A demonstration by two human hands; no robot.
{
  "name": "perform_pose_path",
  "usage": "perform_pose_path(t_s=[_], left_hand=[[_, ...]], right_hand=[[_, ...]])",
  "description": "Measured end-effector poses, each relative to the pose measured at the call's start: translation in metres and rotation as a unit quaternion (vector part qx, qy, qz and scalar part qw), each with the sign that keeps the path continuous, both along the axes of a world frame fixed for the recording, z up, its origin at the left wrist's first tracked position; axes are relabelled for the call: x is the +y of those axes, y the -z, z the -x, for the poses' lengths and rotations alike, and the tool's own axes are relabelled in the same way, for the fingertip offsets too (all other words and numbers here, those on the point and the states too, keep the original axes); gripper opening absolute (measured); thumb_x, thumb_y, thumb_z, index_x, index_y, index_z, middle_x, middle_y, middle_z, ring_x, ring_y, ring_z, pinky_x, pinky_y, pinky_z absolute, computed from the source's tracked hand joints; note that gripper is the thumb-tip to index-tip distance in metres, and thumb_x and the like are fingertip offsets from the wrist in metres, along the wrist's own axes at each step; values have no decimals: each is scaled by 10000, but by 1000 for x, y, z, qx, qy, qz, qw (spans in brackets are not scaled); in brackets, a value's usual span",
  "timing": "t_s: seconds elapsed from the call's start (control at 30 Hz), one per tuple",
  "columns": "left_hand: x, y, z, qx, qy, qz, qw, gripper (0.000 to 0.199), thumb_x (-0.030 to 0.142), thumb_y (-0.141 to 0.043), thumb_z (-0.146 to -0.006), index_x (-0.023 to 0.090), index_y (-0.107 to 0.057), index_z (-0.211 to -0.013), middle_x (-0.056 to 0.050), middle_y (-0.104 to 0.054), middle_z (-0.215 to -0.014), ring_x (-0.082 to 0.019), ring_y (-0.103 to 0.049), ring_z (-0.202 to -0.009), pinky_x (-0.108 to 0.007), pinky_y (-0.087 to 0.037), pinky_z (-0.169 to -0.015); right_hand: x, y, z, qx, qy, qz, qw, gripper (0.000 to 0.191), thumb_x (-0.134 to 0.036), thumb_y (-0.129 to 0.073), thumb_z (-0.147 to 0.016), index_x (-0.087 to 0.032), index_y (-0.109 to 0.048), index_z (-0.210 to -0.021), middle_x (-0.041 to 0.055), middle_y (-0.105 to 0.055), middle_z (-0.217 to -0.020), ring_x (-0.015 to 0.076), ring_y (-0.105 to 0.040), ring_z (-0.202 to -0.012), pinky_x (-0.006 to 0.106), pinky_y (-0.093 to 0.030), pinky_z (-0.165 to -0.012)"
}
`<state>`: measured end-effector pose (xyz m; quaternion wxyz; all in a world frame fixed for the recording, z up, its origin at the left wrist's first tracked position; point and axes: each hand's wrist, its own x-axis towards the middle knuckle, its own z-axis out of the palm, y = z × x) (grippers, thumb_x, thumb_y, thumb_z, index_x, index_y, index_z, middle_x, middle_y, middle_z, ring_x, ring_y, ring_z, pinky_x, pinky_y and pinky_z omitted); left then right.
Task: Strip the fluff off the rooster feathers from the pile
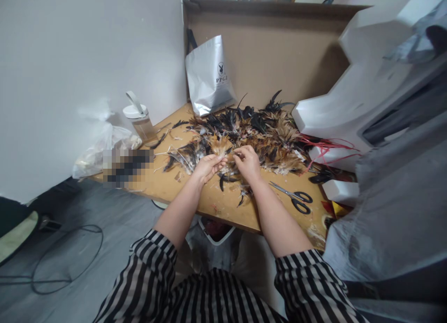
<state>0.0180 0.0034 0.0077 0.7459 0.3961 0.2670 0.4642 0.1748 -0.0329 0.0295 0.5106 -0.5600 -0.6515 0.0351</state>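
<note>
My left hand [210, 168] is closed, its thumb and fingers pinching the base of a small bunch of golden-brown feathers [219, 145]. Close beside it, my right hand [247, 162] has its fingers bent in a pinch at a small brown feather [230, 158] between the two hands; its fingertips show only in part. Behind both hands spreads a wide pile of brown and black feathers [275, 148]. A dark curved feather [228, 178] and other loose bits lie on the wooden table [213, 199] below my hands. Black-handled scissors [295, 197] rest to the right of my right forearm.
At the back stands a silver bag [207, 80] before a cardboard panel [279, 48]. A lidded drink cup [141, 122] and a plastic bag [104, 148] are at the left. White foam pieces [335, 99] and red strings [324, 150] border the right side. A white bin [216, 234] sits below the table edge.
</note>
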Motion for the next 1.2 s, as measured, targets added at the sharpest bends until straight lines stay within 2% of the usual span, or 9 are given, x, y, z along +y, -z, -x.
perform_pose_path(t_s=[0.1,0.2,0.27,0.33,0.47,0.6,0.87,1.03,1.2], left_hand=[[2,-1,-1,-17,-41,-17,999,113,171,-649,-680,71,-629,-727,-70,-655,-730,-47,-582,-599,-116,-438,-546],[1,-2,-2,-21,-58,-40,997,137,202,-655,-675,80,-636,-734,-66,-656,-737,-49,-582,-613,-121,-436,-556],[-1,-3,-3,-10,-52,-49,997,150,213,-661,-668,83,-636,-737,-64,-655,-733,-54,-582,-616,-130,-437,-563],[-3,-4,-4,5,-42,-53,998,160,218,-666,-661,84,-634,-742,-61,-653,-717,-56,-580,-607,-138,-437,-567],[-7,-5,-5,32,-10,-53,998,186,224,-664,-664,79,-635,-777,-69,-657,-732,-55,-580,-598,-145,-437,-569],[-9,-6,-5,42,19,-54,998,182,217,-651,-681,67,-630,-783,-92,-665,-770,-65,-591,-610,-154,-448,-575],[-4,-2,-2,15,9,9,1000,169,191,-637,-699,76,-618,-821,-95,-670,-782,-87,-619,-625,-128,-438,-491],[-5,-1,-3,27,26,8,999,164,183,-645,-691,69,-623,-806,-98,-669,-771,-79,-614,-609,-121,-447,-497],[-6,-2,-4,34,32,-2,999,144,186,-644,-691,63,-624,-764,-94,-665,-727,-67,-600,-578,-124,-449,-511]], right_hand=[[4,2,4,182,-5,70,981,248,-352,-566,-684,-157,-617,-828,42,-580,-763,123,-493,-599,257,-410,-578],[6,3,11,335,-70,205,917,322,-453,-601,-636,-155,-608,-756,-26,-497,-509,80,-381,-428,210,-300,-416],[5,4,16,387,-115,253,879,350,-477,-638,-586,-159,-603,-727,-47,-463,-463,60,-333,-394,192,-234,-381],[4,5,20,417,-143,259,860,358,-470,-670,-547,-160,-599,-713,-44,-498,-496,48,-334,-400,181,-217,-376],[5,8,22,455,-155,239,843,340,-439,-690,-525,-166,-583,-698,-36,-548,-558,42,-361,-421,168,-238,-386],[8,11,19,460,-167,233,840,315,-406,-691,-532,-158,-594,-699,-34,-535,-539,48,-382,-431,169,-248,-394],[7,6,18,443,-149,183,865,304,-413,-681,-550,-154,-593,-683,-59,-443,-464,47,-327,-409,185,-234,-400],[5,5,23,408,-122,171,888,290,-429,-644,-581,-162,-591,-681,-44,-489,-497,54,-338,-418,193,-265,-411],[4,8,26,388,-119,161,900,267,-415,-622,-600,-168,-602,-699,-14,-566,-599,84,-448,-506,202,-346,-472]])
